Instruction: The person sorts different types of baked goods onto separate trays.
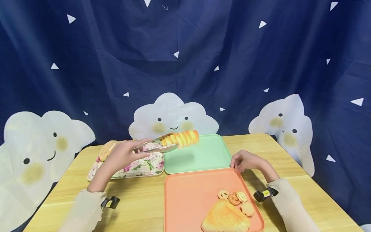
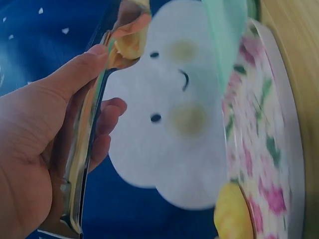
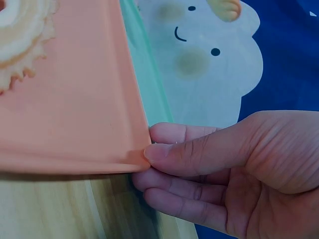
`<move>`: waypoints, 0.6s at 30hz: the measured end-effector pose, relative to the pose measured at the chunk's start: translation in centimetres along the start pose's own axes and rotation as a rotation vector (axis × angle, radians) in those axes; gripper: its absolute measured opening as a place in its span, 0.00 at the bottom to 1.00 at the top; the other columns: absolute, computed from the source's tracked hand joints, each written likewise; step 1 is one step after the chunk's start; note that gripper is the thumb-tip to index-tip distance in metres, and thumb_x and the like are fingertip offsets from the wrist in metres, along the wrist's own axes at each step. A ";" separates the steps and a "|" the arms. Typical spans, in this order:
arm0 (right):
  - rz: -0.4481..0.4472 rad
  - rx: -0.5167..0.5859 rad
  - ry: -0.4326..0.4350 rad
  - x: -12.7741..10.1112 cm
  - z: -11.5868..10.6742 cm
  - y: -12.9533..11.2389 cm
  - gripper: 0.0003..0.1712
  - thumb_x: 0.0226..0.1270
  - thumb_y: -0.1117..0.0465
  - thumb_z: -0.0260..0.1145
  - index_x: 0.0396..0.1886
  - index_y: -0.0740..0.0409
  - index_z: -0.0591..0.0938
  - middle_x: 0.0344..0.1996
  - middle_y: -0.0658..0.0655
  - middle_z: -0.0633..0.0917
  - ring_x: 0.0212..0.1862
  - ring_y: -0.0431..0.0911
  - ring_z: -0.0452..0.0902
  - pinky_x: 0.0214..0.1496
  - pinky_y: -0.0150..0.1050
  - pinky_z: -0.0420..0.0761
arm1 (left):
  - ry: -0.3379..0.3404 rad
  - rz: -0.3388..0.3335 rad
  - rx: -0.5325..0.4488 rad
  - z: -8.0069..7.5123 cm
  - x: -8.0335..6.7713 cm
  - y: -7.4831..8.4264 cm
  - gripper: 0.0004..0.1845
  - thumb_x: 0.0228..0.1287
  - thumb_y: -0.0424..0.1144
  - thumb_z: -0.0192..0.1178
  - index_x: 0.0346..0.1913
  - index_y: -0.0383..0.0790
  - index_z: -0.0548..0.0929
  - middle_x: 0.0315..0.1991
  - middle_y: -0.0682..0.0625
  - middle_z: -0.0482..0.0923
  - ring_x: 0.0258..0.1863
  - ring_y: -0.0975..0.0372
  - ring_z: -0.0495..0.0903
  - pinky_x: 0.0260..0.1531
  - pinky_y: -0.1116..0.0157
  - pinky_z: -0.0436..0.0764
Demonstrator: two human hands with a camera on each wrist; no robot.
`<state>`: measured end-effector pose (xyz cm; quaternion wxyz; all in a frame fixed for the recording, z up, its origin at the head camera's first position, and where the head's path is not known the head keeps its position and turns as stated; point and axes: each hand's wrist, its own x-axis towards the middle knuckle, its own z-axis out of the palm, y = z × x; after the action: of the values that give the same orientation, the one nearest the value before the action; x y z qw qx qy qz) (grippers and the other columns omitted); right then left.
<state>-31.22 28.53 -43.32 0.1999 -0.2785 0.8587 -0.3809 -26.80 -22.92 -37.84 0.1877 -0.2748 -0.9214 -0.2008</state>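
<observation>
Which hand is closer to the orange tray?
Right. The right hand touches the orange tray at its far corner; the left hand holds tongs over by the floral tray.

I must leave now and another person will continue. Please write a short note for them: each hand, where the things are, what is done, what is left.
Left hand: grips metal tongs that clamp a ridged orange pastry, held in the air above the green tray.
Right hand: thumb and fingers pinch the far right corner of the orange tray.
Done: a triangular bread and small cookies lie on the orange tray.
Left: the pastry is not yet set down. At least one more bread waits on the floral tray.
</observation>
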 end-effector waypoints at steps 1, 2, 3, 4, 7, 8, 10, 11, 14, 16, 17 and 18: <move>0.000 -0.004 0.001 0.0 0.0 0.1 0.12 0.49 0.84 0.61 0.34 0.73 0.84 0.22 0.64 0.82 0.23 0.39 0.71 0.26 0.36 0.76 | 0.014 -0.008 0.019 -0.2 -0.3 -0.4 0.27 0.60 0.47 0.74 0.63 0.54 0.84 0.27 0.62 0.80 0.22 0.71 0.70 0.23 0.69 0.69; -0.001 -0.004 0.001 0.0 0.0 0.1 0.12 0.50 0.83 0.62 0.34 0.73 0.84 0.22 0.64 0.82 0.23 0.39 0.71 0.26 0.36 0.76 | 0.022 -0.020 0.033 -0.4 -0.6 -0.8 0.27 0.59 0.47 0.74 0.63 0.54 0.84 0.27 0.62 0.80 0.22 0.71 0.70 0.23 0.69 0.69; -0.002 -0.004 0.001 0.0 0.0 0.2 0.12 0.50 0.83 0.62 0.34 0.73 0.84 0.22 0.64 0.82 0.23 0.39 0.71 0.26 0.36 0.76 | 0.032 -0.036 0.051 -0.6 -0.8 -1.2 0.27 0.59 0.46 0.75 0.62 0.54 0.84 0.27 0.61 0.80 0.22 0.70 0.71 0.23 0.69 0.69; -0.002 -0.003 0.000 0.0 0.0 0.1 0.12 0.50 0.83 0.62 0.34 0.73 0.84 0.22 0.64 0.82 0.23 0.39 0.71 0.26 0.36 0.75 | 0.036 -0.056 0.063 -0.7 -1.2 -1.6 0.27 0.59 0.46 0.75 0.63 0.53 0.84 0.27 0.61 0.80 0.22 0.69 0.71 0.23 0.68 0.69; -0.004 -0.001 0.000 0.0 0.0 0.2 0.12 0.50 0.83 0.62 0.34 0.74 0.84 0.22 0.64 0.82 0.23 0.39 0.71 0.25 0.35 0.75 | 0.032 -0.134 0.098 -1.2 -2.3 -2.8 0.28 0.60 0.47 0.74 0.64 0.53 0.83 0.29 0.59 0.81 0.25 0.66 0.73 0.25 0.67 0.70; -0.004 0.002 -0.001 0.0 0.0 0.1 0.12 0.50 0.83 0.62 0.34 0.74 0.84 0.22 0.64 0.82 0.23 0.39 0.71 0.25 0.35 0.75 | 0.028 -0.165 0.104 -1.4 -2.6 -3.1 0.29 0.60 0.47 0.74 0.65 0.53 0.83 0.29 0.58 0.80 0.26 0.65 0.73 0.25 0.67 0.69; -0.008 0.001 -0.002 0.1 0.1 0.1 0.11 0.50 0.83 0.62 0.34 0.74 0.84 0.22 0.65 0.82 0.23 0.38 0.71 0.25 0.35 0.75 | 0.013 -0.213 0.110 -1.8 -3.4 -3.7 0.30 0.61 0.49 0.73 0.66 0.51 0.81 0.31 0.57 0.79 0.27 0.64 0.72 0.25 0.67 0.68; -0.010 -0.001 -0.002 0.1 0.1 0.1 0.11 0.50 0.83 0.62 0.34 0.74 0.84 0.22 0.65 0.82 0.23 0.38 0.71 0.25 0.35 0.75 | 0.010 -0.226 0.116 -2.0 -3.8 -4.0 0.30 0.62 0.50 0.72 0.67 0.50 0.81 0.31 0.56 0.79 0.27 0.64 0.72 0.24 0.67 0.67; -0.013 -0.005 -0.001 0.0 0.1 0.0 0.11 0.51 0.83 0.62 0.34 0.74 0.84 0.22 0.67 0.82 0.22 0.38 0.71 0.25 0.36 0.75 | 0.011 -0.235 0.142 -2.3 -4.7 -4.9 0.31 0.62 0.51 0.72 0.67 0.49 0.81 0.30 0.56 0.78 0.25 0.64 0.70 0.22 0.67 0.65; -0.012 -0.009 0.004 0.0 0.1 -0.1 0.11 0.51 0.83 0.63 0.34 0.74 0.84 0.22 0.68 0.82 0.22 0.38 0.71 0.25 0.36 0.75 | 0.010 -0.242 0.157 -2.5 -5.3 -5.4 0.31 0.62 0.52 0.72 0.67 0.49 0.80 0.29 0.56 0.78 0.23 0.64 0.69 0.21 0.67 0.64; -0.011 -0.009 0.004 0.0 0.1 -0.1 0.11 0.51 0.83 0.63 0.34 0.74 0.84 0.22 0.68 0.82 0.22 0.38 0.71 0.26 0.36 0.76 | 0.010 -0.249 0.165 -2.6 -5.6 -5.7 0.31 0.62 0.53 0.71 0.68 0.50 0.80 0.29 0.56 0.78 0.23 0.64 0.69 0.21 0.67 0.64; -0.010 -0.009 0.006 -0.1 0.1 -0.1 0.11 0.51 0.83 0.63 0.34 0.74 0.84 0.22 0.68 0.82 0.22 0.38 0.71 0.26 0.36 0.75 | 0.009 -0.255 0.172 -2.7 -5.8 -6.0 0.32 0.63 0.54 0.71 0.68 0.49 0.79 0.28 0.56 0.78 0.22 0.64 0.68 0.21 0.67 0.64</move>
<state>-31.04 28.43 -43.30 0.1941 -0.2824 0.8598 -0.3787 -25.10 -31.29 -39.85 0.1877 -0.1374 -0.9618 -0.1445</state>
